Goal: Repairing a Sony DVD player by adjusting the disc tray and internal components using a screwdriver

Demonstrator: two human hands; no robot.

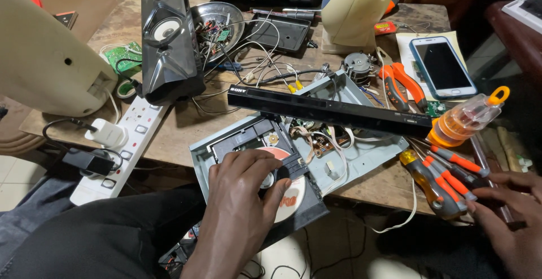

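Partly hiding the disc, left hand presses flat; right hand, cropped, fingers the screwdrivers

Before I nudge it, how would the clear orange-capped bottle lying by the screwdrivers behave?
The clear orange-capped bottle lies on its side near the wooden table's edge, so it would probably roll. It looks like light plastic, likely sliding easily against the orange-handled screwdrivers.

Screwdrivers crowding table's right edge

Bare forearms, dark trousers
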